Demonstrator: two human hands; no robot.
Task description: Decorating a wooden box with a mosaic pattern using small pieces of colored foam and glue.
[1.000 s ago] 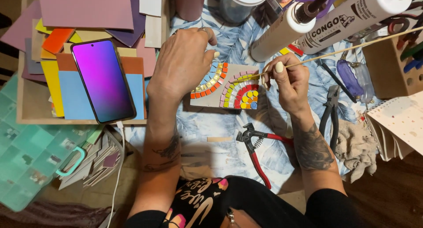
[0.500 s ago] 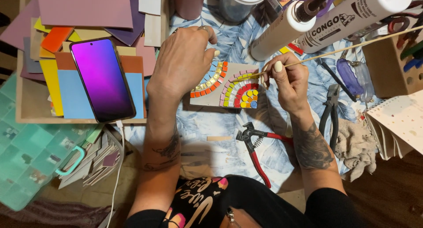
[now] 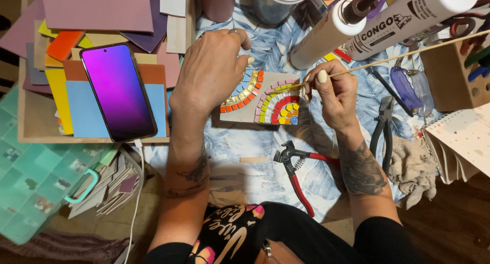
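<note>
With the left hand (image 3: 212, 70) curled loosely, steadying the mosaic panel (image 3: 260, 98) on the worktop, the right hand (image 3: 334, 93) pinching the thin wooden stick (image 3: 388, 60) did best to nudge tiles lightly, tip kept low.

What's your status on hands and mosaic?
Left hand resting on colourful rainbow mosaic tile panel. Right hand pinching thin wooden stick, tip on panel. Nothing blocking.
</note>
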